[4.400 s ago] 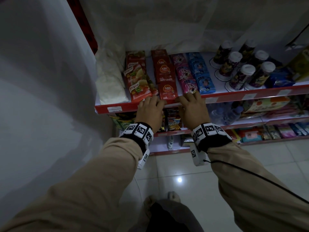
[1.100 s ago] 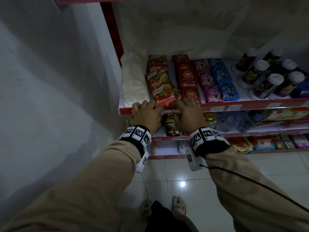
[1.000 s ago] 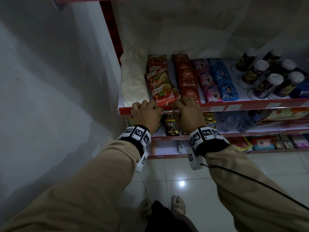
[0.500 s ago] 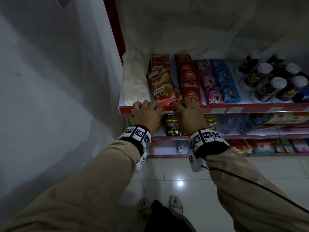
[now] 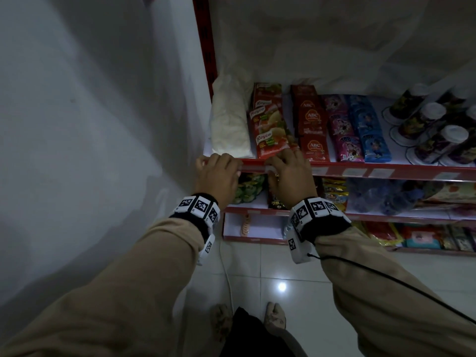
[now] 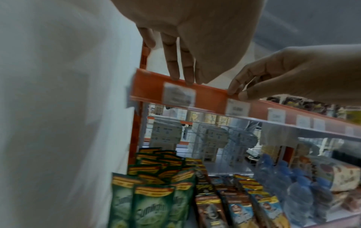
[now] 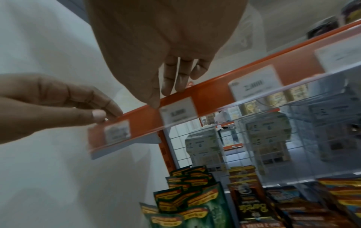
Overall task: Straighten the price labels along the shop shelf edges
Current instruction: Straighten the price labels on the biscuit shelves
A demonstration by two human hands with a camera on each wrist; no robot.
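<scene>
left hand pinches the top edge of the shelf's red label strip, thumb in front, just above the end price label. right hand pinches likewise above the next label. royco sachets lie behind.

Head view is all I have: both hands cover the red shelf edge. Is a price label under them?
Observer: Yes. The left wrist view shows a white price label in the shelf-edge strip, just below the fingertips of the left hand.
Operator: And the other one?
Observer: The right hand pinches the strip's top edge directly above a second label.
Operator: Does the left grip too?
Observer: In the right wrist view its thumb and fingers pinch the strip's top edge.
</scene>
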